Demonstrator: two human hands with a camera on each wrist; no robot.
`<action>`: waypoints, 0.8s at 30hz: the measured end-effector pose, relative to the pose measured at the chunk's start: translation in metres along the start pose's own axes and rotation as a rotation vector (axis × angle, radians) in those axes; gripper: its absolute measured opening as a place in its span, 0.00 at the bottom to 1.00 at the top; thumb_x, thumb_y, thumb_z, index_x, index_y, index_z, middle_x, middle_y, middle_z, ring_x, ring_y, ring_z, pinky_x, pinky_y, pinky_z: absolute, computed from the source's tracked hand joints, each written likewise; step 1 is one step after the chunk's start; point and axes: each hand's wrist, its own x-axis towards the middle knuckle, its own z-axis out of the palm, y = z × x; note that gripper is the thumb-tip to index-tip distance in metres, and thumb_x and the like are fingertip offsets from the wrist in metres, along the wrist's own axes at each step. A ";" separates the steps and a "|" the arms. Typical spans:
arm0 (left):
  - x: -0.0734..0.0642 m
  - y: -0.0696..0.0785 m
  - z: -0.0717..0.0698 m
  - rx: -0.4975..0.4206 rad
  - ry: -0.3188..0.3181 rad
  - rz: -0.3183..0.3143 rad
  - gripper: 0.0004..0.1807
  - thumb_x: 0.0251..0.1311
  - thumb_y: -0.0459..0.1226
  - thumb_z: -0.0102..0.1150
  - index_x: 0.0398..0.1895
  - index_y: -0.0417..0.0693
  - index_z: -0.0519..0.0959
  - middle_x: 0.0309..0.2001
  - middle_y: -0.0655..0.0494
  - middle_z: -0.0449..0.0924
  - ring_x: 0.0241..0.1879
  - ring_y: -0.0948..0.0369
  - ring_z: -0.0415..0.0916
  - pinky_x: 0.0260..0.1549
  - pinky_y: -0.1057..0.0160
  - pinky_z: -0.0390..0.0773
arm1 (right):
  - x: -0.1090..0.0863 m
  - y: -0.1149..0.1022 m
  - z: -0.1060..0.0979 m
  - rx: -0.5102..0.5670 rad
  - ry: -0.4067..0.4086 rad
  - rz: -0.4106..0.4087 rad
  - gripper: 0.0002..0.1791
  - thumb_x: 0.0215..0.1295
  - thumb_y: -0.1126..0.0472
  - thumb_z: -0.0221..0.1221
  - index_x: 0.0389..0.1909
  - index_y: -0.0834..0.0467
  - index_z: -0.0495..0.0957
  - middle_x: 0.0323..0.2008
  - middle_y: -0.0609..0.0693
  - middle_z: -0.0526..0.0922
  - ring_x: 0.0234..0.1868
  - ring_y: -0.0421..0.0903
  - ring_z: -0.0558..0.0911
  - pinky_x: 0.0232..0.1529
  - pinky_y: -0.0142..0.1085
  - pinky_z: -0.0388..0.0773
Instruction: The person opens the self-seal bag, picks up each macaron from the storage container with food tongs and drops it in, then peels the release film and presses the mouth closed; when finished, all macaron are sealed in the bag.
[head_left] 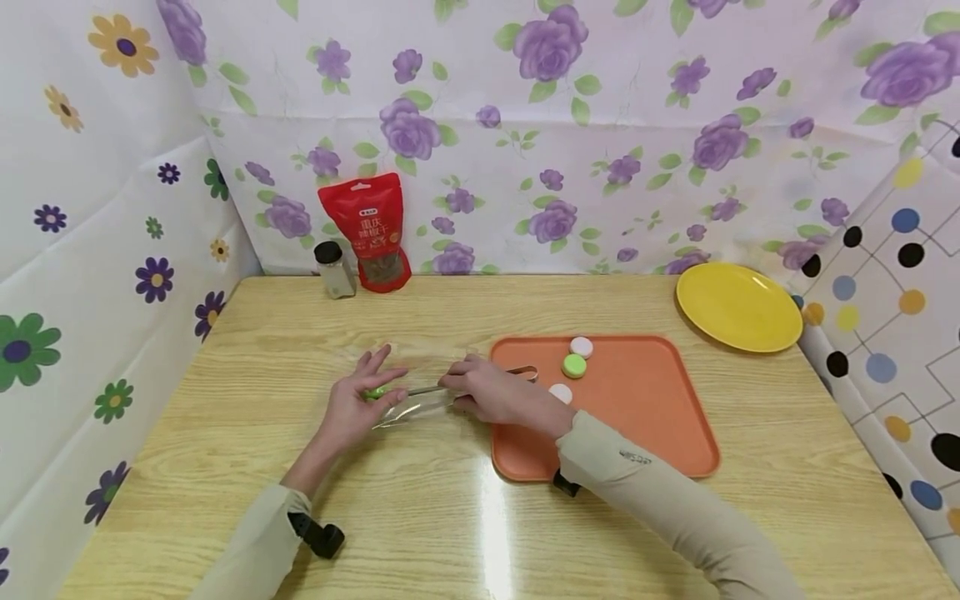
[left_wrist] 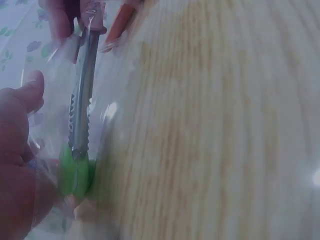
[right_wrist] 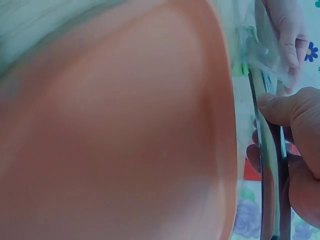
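The right hand [head_left: 501,395] grips silver metal tongs [left_wrist: 89,65] mid-length; the left hand [head_left: 351,407] pinches a clear plastic bag [head_left: 411,411]. The tongs run left-right, tips leftward.

Your table [head_left: 420,508] has a light wood grain, with a bright streak of glare on the near side of your right hand [head_left: 495,393]. An orange tray [head_left: 630,417] lies on it, running out under your right wrist and to that hand's right. Farther off, beyond the tray, a yellow plate [head_left: 738,307] sits near the corner. Ahead of your left hand [head_left: 354,407], near the far edge, stand a black-capped jar [head_left: 335,271] and, just beside it, a red pouch [head_left: 375,237].
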 end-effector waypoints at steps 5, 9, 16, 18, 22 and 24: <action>-0.002 0.001 -0.002 -0.006 0.030 0.009 0.17 0.55 0.26 0.71 0.50 0.35 0.85 0.69 0.34 0.65 0.71 0.30 0.49 0.65 0.33 0.54 | -0.002 0.000 0.001 0.031 0.014 0.014 0.16 0.68 0.67 0.64 0.56 0.63 0.80 0.49 0.55 0.82 0.50 0.53 0.79 0.54 0.42 0.75; -0.003 0.000 -0.002 -0.015 0.026 0.007 0.16 0.55 0.26 0.71 0.49 0.35 0.85 0.68 0.33 0.65 0.70 0.29 0.50 0.65 0.33 0.55 | -0.003 -0.001 0.003 0.032 0.016 0.015 0.16 0.66 0.66 0.65 0.54 0.62 0.81 0.49 0.55 0.82 0.51 0.53 0.79 0.53 0.42 0.76; -0.002 -0.003 -0.001 -0.025 0.023 0.000 0.16 0.56 0.26 0.71 0.49 0.34 0.85 0.68 0.33 0.66 0.71 0.30 0.48 0.65 0.32 0.53 | -0.029 0.001 -0.010 0.059 -0.017 0.087 0.17 0.68 0.64 0.64 0.56 0.62 0.79 0.48 0.55 0.81 0.47 0.51 0.78 0.47 0.39 0.77; -0.002 -0.003 0.000 -0.027 0.021 -0.001 0.16 0.56 0.26 0.70 0.50 0.34 0.85 0.68 0.33 0.66 0.71 0.31 0.49 0.65 0.33 0.53 | -0.047 0.005 -0.015 0.061 0.003 0.109 0.18 0.68 0.65 0.64 0.57 0.63 0.79 0.49 0.56 0.80 0.48 0.51 0.78 0.47 0.40 0.78; -0.002 -0.003 0.000 -0.029 0.025 0.002 0.16 0.56 0.26 0.70 0.50 0.34 0.85 0.67 0.32 0.66 0.71 0.30 0.49 0.65 0.33 0.52 | -0.091 0.013 -0.029 0.062 0.079 0.164 0.21 0.66 0.68 0.65 0.59 0.66 0.77 0.49 0.58 0.79 0.47 0.52 0.77 0.45 0.42 0.79; -0.002 -0.003 0.001 -0.031 0.028 0.000 0.16 0.56 0.26 0.70 0.50 0.33 0.84 0.67 0.32 0.66 0.71 0.30 0.49 0.65 0.33 0.52 | -0.116 0.018 -0.036 0.061 0.114 0.210 0.22 0.65 0.70 0.65 0.59 0.66 0.77 0.49 0.59 0.77 0.45 0.52 0.76 0.42 0.42 0.79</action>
